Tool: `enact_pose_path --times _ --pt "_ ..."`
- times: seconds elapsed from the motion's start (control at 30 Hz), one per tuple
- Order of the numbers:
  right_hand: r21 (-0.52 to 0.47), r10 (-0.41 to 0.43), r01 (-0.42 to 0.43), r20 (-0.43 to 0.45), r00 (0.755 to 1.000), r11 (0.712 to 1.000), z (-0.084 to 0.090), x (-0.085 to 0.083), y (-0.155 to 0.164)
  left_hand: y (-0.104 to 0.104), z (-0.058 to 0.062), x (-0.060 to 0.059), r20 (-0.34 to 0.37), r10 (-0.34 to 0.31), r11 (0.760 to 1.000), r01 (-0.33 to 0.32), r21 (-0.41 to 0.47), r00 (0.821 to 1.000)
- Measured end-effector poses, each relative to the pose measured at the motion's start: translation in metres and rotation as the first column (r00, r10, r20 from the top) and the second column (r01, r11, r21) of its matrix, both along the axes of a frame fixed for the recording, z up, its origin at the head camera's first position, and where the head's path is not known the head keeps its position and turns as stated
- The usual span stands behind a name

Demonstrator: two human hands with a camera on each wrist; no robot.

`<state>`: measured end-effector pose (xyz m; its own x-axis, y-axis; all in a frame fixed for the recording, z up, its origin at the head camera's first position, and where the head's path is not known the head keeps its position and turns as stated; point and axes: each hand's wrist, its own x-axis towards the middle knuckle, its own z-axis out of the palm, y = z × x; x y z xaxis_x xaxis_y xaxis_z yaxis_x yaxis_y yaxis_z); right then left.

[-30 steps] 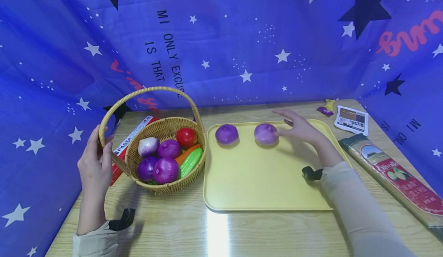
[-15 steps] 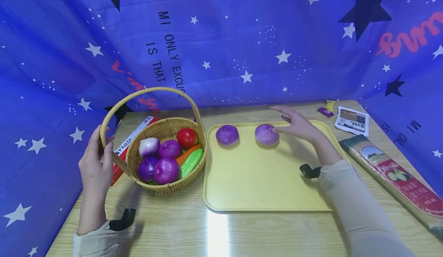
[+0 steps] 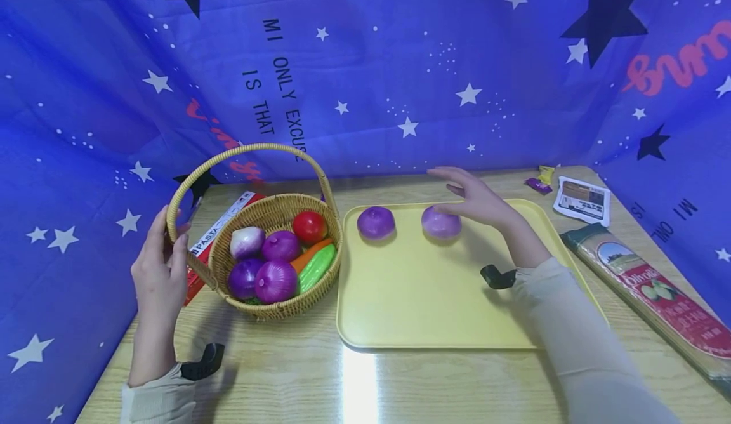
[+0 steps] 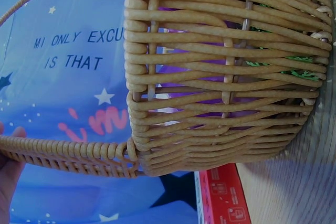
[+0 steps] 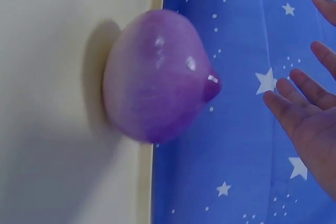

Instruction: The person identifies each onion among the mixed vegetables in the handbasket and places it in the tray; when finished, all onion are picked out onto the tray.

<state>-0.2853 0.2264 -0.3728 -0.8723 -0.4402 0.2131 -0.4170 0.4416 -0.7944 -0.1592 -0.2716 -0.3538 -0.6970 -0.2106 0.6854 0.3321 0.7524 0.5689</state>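
My left hand (image 3: pixel 157 268) holds the left side of the arched handle (image 3: pixel 245 148) of a wicker basket (image 3: pixel 274 311). In the basket lie a white-and-purple onion (image 3: pixel 247 242), several purple onions (image 3: pixel 276 282), a tomato (image 3: pixel 309 227), a carrot (image 3: pixel 308 256) and a light green ridged vegetable (image 3: pixel 316 268). My right hand (image 3: pixel 485 200) hovers over the yellow tray (image 3: pixel 434 303) with its fingers extended. Its thumb overlaps a pale purple onion (image 3: pixel 441 226) in the head view; the right wrist view has the fingers apart from that onion. A darker purple onion (image 3: pixel 375 223) sits to its left.
A red pasta box (image 3: pixel 197 284) lies partly behind the basket. Right of the tray are a long pasta bag (image 3: pixel 651 284), a white packet (image 3: pixel 581 198) and small purple and yellow wrappers (image 3: pixel 539 184). A blue star-printed cloth (image 3: pixel 400 81) encloses the wooden table (image 3: pixel 274 373).
My right hand has shifted slightly left over the pale purple onion, its fingers still extended. My left hand and the basket stay put.
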Motion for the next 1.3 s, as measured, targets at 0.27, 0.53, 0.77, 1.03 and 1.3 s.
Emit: enact_pose_path --times 0.27,0.53,0.77,1.03,1.3 --pt "-0.02 0.056 -0.056 -0.016 0.998 0.998 0.006 -0.002 -0.018 -0.001 -0.001 0.0 -0.012 -0.001 1.0 0.001 -0.003 1.0" --pt "-0.01 0.115 -0.116 -0.023 0.993 0.993 0.019 0.0 -0.046 -0.001 0.0 0.001 -0.018 -0.013 1.0 0.013 0.007 1.0" --pt "0.012 0.181 -0.18 -0.062 0.982 0.984 0.032 0.0 -0.076 0.0 -0.001 0.001 -0.023 -0.02 1.0 0.021 0.01 1.0" --pt "-0.037 0.308 -0.315 -0.123 0.943 0.948 0.057 0.005 -0.116 0.001 0.001 0.0 -0.042 -0.036 0.999 0.036 0.006 0.998" --pt "-0.034 0.367 -0.371 -0.09 0.926 0.928 0.074 0.011 -0.155 0.001 0.001 -0.001 -0.053 -0.042 0.999 0.042 0.003 0.998"
